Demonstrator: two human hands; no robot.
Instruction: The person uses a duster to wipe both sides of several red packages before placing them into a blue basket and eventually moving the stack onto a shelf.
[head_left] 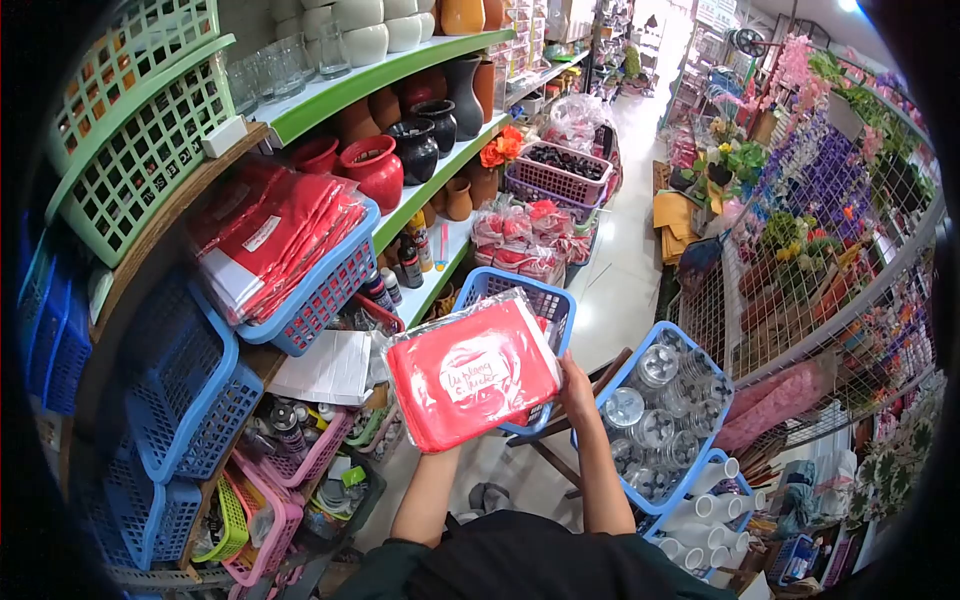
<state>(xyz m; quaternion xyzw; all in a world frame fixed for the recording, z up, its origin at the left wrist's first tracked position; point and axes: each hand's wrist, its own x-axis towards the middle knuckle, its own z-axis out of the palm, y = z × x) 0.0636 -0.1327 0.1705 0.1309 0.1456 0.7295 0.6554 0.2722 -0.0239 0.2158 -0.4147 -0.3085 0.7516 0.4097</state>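
Note:
A flat red pack (475,372) in clear plastic, with handwriting on its white centre, is held up in front of me. Its contents look like folded cloth. My right hand (573,388) grips its right edge, fingers partly behind it. My left hand (437,458) bears it from below at the lower left; its fingers are hidden under the pack. Beneath and beyond the pack stands a blue basket (478,280) with some red in it. To the left, another blue basket (315,290) on the shelf holds a pile of similar red packs (285,235).
A blue crate (597,420) of clear glass jars (655,365) stands at my right, above white bottles (700,510). Green-edged shelves (400,70) carry vases and glasses. Stacked blue baskets (185,400) stand at left. A wire rack (760,320) of artificial flowers lines the aisle's right.

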